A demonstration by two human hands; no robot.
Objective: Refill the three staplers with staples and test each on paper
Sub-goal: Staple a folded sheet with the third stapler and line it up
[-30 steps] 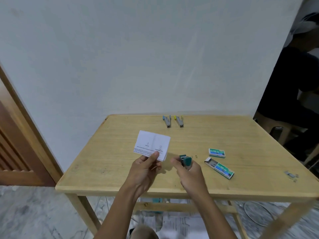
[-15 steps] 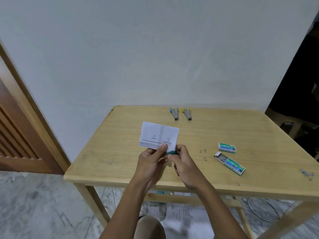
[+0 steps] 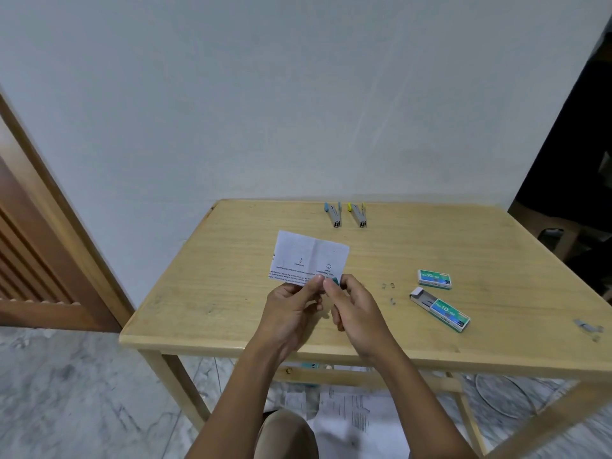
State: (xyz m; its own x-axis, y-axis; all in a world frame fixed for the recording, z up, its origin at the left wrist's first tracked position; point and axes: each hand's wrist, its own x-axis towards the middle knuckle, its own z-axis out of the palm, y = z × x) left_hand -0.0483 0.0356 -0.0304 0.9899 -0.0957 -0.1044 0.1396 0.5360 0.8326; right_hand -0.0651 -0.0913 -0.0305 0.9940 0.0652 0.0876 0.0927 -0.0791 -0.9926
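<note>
Where marble floor (image 3: pixel 66 385) meets white wall (image 3: pixel 298 94), wooden table (image 3: pixel 463 246) stands.

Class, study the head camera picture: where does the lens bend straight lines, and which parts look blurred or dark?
Head view: the door frame leans and the table edges splay, wide-angle distortion; the right corner falls into shadow; the lower right table leg smears; print on the paper is too soft to read.

A wooden table (image 3: pixel 231 293) carries two staplers (image 3: pixel 334 215) side by side near its far edge, two staple boxes (image 3: pixel 434 279) toward the right, one open, and loose staples (image 3: pixel 388 286) between.
</note>
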